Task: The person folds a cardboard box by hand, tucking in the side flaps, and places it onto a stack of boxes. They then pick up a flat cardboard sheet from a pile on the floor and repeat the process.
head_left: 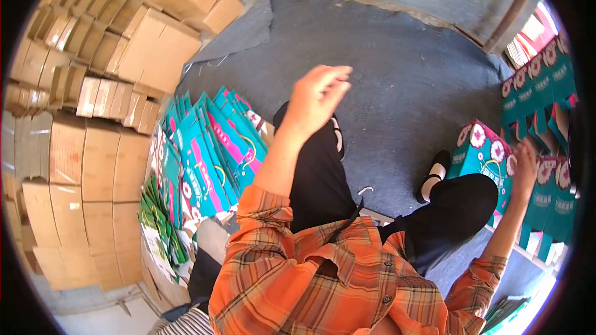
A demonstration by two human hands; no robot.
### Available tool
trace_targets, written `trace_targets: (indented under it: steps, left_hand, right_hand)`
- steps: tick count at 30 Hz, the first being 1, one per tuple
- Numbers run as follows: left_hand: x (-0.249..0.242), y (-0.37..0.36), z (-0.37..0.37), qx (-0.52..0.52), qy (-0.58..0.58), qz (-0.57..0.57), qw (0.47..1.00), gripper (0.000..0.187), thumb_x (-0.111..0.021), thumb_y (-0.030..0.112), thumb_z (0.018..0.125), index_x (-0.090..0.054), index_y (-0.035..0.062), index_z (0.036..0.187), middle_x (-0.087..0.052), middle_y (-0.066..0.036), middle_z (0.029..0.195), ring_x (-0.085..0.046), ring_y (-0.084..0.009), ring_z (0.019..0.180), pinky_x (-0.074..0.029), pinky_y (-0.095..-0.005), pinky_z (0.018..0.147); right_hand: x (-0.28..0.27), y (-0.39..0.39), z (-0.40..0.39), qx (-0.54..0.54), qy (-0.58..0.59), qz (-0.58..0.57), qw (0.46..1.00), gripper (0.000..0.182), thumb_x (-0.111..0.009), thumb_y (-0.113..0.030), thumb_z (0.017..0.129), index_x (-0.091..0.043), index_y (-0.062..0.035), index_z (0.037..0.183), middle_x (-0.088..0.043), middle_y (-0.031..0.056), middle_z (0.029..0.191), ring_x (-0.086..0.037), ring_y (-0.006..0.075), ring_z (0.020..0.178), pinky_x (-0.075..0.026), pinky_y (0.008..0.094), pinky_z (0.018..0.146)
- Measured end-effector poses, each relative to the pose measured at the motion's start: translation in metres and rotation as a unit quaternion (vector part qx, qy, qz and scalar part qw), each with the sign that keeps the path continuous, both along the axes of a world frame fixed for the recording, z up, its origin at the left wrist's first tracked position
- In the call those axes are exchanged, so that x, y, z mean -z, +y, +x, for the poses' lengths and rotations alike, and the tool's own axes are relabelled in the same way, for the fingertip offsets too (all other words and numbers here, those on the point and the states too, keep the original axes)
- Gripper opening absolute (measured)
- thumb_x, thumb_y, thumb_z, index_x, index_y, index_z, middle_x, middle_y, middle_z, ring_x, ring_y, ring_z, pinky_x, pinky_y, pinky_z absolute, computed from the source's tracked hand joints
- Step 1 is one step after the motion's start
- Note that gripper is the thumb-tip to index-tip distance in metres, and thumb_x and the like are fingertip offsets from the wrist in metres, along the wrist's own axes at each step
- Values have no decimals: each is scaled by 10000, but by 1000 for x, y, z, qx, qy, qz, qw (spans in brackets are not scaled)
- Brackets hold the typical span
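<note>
Nearly, our right hand is level with the teal flowered bag, which stands on the floor just inward of it, beyond our right knee. The bag's pink-edged top slants outward toward that hand, so its upper corner lies nearest our fingers; whether they touch, we cannot tell. The right forearm reaches out and forward, back of the hand showing, and that grip is too unclear against the print to call apart or together. More teal bags stand just past it. Our left hand is much farther from the flowered bag, raised above our left leg with the elbow bent, its fingers loosely curled, the thumb a little apart, nothing visible between them. The heaped bags lie outward of our left forearm.
</note>
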State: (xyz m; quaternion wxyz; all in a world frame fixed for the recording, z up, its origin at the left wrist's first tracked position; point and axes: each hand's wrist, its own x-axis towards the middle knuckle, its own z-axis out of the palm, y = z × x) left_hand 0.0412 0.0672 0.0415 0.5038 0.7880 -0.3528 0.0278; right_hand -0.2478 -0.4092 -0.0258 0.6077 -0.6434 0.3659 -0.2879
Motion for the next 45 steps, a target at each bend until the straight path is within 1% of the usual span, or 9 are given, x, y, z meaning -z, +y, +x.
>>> trace_targets:
  steps: [5, 10, 12, 14, 21, 24, 32, 37, 45]
  left_hand:
    - [69, 134, 2, -252, 58, -13, 966, 297, -633, 82, 836, -635, 53, 1132, -637, -120, 1016, -620, -212, 926, -490, -305, 820]
    - [217, 313, -74, -553, 44, 113, 824, 472, -675, 183, 791, -570, 34, 1227, -611, -201, 1099, -563, -326, 1087, -447, -408, 930]
    - [274, 389, -118, -673, 89, 46, 733, 540, -645, 178, 835, -478, 52, 1333, -536, -179, 1255, -559, -299, 1086, -425, -394, 959]
    - [218, 371, -153, -768, 317, -147, 536, 607, -672, 266, 819, -455, 34, 1337, -561, -169, 1225, -471, -321, 1211, -442, -493, 921]
    - [271, 434, -191, -686, 477, -279, 473, 558, -624, 387, 874, -443, 122, 1331, -437, -125, 1358, -466, -318, 1192, -382, -543, 966]
    - [282, 448, -183, -541, 445, -394, 595, 493, -610, 396, 881, -490, 132, 1280, -505, -101, 1279, -521, -261, 1090, -442, -474, 910]
    - [245, 447, -157, -627, 334, -601, 367, 180, -638, 266, 884, -574, 125, 792, -541, 19, 631, -501, -104, 476, -442, -197, 404]
    - [218, 424, -118, -444, 260, -752, 412, 210, -609, 181, 883, -523, 93, 713, -502, 13, 598, -496, -104, 528, -462, -226, 469]
    - [164, 219, -42, -182, 338, -771, 508, 192, -606, 174, 864, -564, 24, 976, -602, -70, 790, -598, -189, 731, -490, -297, 623]
  right_hand:
    - [-96, 97, 78, -180, 65, -163, 968, 357, -525, -240, 956, -544, -77, 1273, -581, 24, 1092, -529, 82, 906, -423, 230, 792]
    - [-43, 139, 116, -333, 55, -167, 927, 315, -572, -108, 915, -564, -19, 1217, -586, 7, 957, -516, 66, 806, -427, 210, 675]
    - [-23, 150, 117, -333, 83, -140, 929, 312, -564, -88, 899, -569, 5, 1196, -579, 8, 896, -522, 75, 767, -429, 223, 651]
    - [-3, 141, 115, -373, 205, -141, 894, 325, -560, -65, 873, -565, 30, 1185, -568, 20, 843, -528, 87, 728, -429, 231, 644]
    - [0, 142, 117, -350, 225, -181, 891, 343, -549, -44, 861, -550, 48, 1191, -569, 38, 768, -543, 109, 659, -443, 254, 615]
    - [9, 134, 119, -355, 236, -202, 882, 335, -551, -46, 863, -553, 46, 1185, -584, 49, 771, -554, 116, 669, -451, 258, 625]
    - [20, 127, 114, -344, 244, -244, 873, 347, -584, -54, 843, -560, 28, 1180, -584, 59, 758, -564, 131, 690, -456, 266, 634]
    - [17, 131, 119, -369, 281, -244, 852, 369, -610, -78, 817, -571, 4, 1175, -570, 57, 751, -555, 136, 709, -446, 279, 635]
    - [-8, 152, 122, -346, 290, -261, 853, 394, -621, -108, 800, -580, -17, 1181, -604, 93, 772, -579, 180, 725, -462, 323, 669]
